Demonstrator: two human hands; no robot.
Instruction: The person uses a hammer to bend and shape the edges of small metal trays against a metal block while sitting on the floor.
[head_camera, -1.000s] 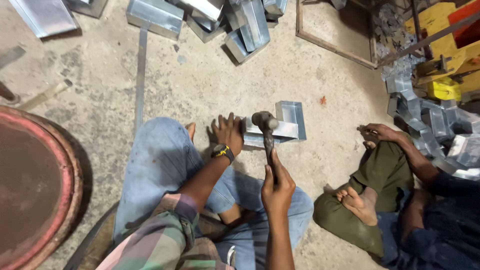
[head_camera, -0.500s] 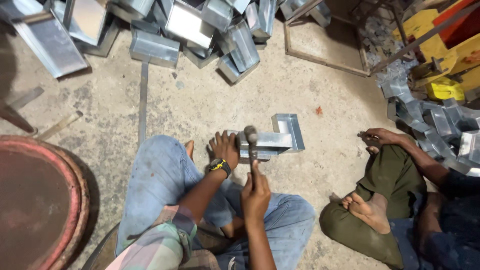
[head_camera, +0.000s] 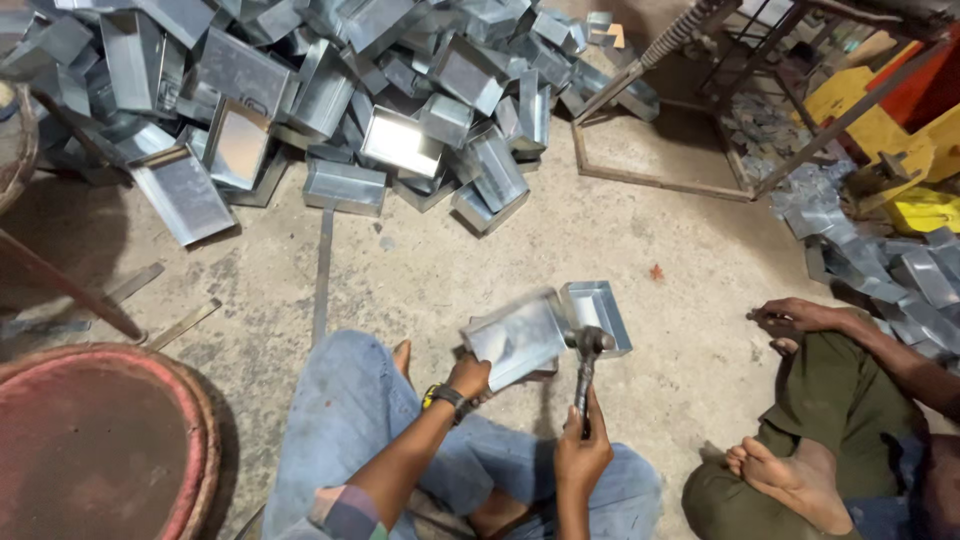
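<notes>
I sit on a concrete floor in blue jeans. My left hand (head_camera: 468, 378), with a watch on the wrist, grips a shiny sheet-metal tray (head_camera: 515, 338) and holds it tilted up off the floor; the tray is blurred. My right hand (head_camera: 582, 447) is closed around the handle of a hammer (head_camera: 586, 362), whose head sits just right of the lifted tray. A second open metal tray (head_camera: 597, 313) lies on the floor right behind the hammer head.
A large heap of similar metal trays (head_camera: 330, 90) fills the far floor. A round red-brown drum lid (head_camera: 95, 445) is at lower left. Another person (head_camera: 830, 400) sits cross-legged at right, beside more metal pieces (head_camera: 890, 270). A metal frame (head_camera: 660, 150) stands behind.
The camera tilted up, showing more of the tray heap. My left hand has lifted and tilted a tray that lay flat before. The hammer stays upright beside it.
</notes>
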